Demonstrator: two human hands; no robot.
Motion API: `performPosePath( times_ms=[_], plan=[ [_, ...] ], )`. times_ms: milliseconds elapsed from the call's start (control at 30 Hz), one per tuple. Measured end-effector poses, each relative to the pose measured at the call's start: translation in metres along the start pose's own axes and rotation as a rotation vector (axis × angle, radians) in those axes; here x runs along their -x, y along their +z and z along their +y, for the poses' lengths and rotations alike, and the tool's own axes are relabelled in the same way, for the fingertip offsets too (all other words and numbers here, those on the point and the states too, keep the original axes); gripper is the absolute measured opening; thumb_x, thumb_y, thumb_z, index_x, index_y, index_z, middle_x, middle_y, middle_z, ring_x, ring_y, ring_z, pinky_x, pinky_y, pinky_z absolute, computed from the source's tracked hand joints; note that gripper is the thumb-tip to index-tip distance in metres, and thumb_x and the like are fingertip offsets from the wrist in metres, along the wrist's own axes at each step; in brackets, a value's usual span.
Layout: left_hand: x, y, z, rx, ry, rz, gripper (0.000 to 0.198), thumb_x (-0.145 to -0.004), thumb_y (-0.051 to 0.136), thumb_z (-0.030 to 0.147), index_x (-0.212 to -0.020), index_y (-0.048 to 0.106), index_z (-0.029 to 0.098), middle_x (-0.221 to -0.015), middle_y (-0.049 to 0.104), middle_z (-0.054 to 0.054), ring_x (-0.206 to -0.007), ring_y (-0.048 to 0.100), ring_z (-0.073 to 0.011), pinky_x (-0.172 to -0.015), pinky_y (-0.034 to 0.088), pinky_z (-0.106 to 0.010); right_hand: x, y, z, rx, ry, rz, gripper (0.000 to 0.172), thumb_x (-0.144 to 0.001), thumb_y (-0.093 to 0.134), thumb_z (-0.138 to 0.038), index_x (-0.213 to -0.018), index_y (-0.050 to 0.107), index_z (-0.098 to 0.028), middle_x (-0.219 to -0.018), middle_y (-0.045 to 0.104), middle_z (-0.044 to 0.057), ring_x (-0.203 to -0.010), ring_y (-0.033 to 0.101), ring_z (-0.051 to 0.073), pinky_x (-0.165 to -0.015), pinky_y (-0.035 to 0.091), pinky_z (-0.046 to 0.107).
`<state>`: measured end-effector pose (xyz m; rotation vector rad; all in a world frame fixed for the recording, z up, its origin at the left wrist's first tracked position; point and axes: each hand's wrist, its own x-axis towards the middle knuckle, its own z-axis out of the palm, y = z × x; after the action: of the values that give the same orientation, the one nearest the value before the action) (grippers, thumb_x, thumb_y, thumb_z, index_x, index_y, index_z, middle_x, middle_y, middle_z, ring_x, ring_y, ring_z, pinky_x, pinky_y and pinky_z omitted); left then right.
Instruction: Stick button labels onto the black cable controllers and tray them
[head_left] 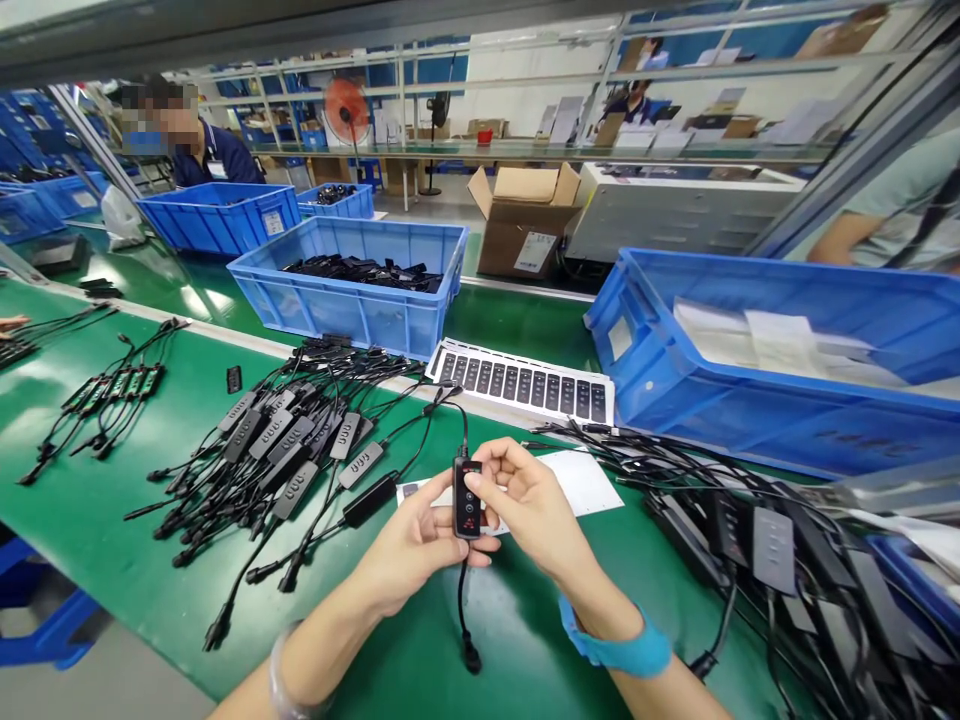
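A small black inline cable controller (468,512) with round buttons and red print on its face is held upright between my hands above the green table. A cable leaves its top, and a short lead with a round plug (471,655) hangs from its bottom. My left hand (420,545) is closed around its left side and lower end. My right hand (536,505) is closed at its upper right, the thumb pressed on the face. Below my hands lies a white sheet (577,485), partly covered. Beyond stands a white sheet of black button labels (525,385).
Grey-faced controllers with cables (289,440) are heaped on the left; more black ones (772,550) lie on the right. Blue bins stand behind, one with black parts (345,310), another with white packets (750,400). A co-worker (217,155) sits at far left.
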<state>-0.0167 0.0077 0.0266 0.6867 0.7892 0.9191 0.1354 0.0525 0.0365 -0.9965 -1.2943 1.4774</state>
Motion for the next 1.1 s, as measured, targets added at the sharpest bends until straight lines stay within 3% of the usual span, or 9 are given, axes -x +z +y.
performPosePath(
  times_ms=[1100],
  plan=[
    [0.0016,-0.0015,-0.0011,-0.021,0.020,-0.032,0.087,-0.073,0.081,0.024,-0.147,0.036,0.018,-0.100,0.073,-0.012,-0.092,0.071,-0.0254,-0.078,0.053,-0.035,0.0026,0.0024,-0.0009,0.086,-0.008,0.034,0.029,-0.076,0.072,-0.043,-0.086,0.056,-0.021,-0.065,0.045,-0.004,-0.053,0.046,0.010,-0.037,0.045,0.019]
  ],
)
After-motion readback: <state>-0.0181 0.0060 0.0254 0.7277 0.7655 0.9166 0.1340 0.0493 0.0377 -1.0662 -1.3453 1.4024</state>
